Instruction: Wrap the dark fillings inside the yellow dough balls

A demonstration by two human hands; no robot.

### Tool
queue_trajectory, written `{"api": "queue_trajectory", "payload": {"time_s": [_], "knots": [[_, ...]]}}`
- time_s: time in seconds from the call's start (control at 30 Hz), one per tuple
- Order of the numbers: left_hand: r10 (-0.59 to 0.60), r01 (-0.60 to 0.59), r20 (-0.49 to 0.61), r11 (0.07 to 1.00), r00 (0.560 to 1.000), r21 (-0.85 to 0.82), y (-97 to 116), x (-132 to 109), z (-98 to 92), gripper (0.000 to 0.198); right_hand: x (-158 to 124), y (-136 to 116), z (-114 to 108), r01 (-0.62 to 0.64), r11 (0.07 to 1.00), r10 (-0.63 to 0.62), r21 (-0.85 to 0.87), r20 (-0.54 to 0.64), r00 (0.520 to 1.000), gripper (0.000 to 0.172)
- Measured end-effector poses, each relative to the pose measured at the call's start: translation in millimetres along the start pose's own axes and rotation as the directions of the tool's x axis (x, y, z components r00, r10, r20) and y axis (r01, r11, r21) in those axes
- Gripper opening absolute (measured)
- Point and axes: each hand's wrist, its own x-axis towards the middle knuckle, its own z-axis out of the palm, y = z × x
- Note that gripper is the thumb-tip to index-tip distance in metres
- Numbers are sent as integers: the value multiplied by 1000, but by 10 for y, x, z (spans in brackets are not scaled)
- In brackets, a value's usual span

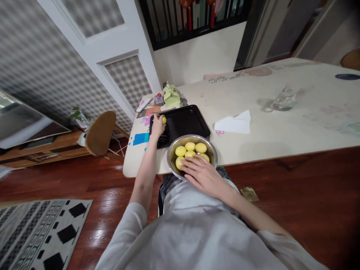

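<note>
At least seven yellow fruits [180,151], one metal bowl [215,153], one black tray [182,122], one drinking glass [284,100], one remote control [144,105].

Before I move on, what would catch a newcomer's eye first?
First come the yellow lemons in the metal bowl at the near edge of the table, with the right hand spread over some. Next is the black tray beyond the bowl, where the left hand holds another lemon at the left end.

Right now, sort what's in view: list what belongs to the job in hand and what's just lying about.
In use, it seems:
lemon in the left hand
lemons in the metal bowl, partly beneath the right hand
black tray

Apparently just lying about:
white paper
clear glass
pale green object
</note>
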Motion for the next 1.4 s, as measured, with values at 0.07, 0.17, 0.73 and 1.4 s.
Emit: {"api": "queue_trajectory", "payload": {"time_s": [0.07, 0.17, 0.73, 1.4], "knots": [[-1, 1, 0, 1000, 1000, 13, 18, -10, -15, 41, -23, 4, -3, -1, 1000, 1, -28, 2, 1000, 33], [-53, 53, 20, 998, 998, 35, 60, -23, -36, 39, -61, 15, -8, -1, 999, 1, -39, 10, 1000, 33], [193, -191, -18, 941, 981, -279, 742, -470, -446, 47, -193, 472, -136, -194, 977, 171, -92, -215, 962, 40], [315, -218, 120, 840, 942, -496, 1316, -1443, -470, 40, -186, 457, -181, -219, 971, 199, -94, -184, 963, 27]]}}
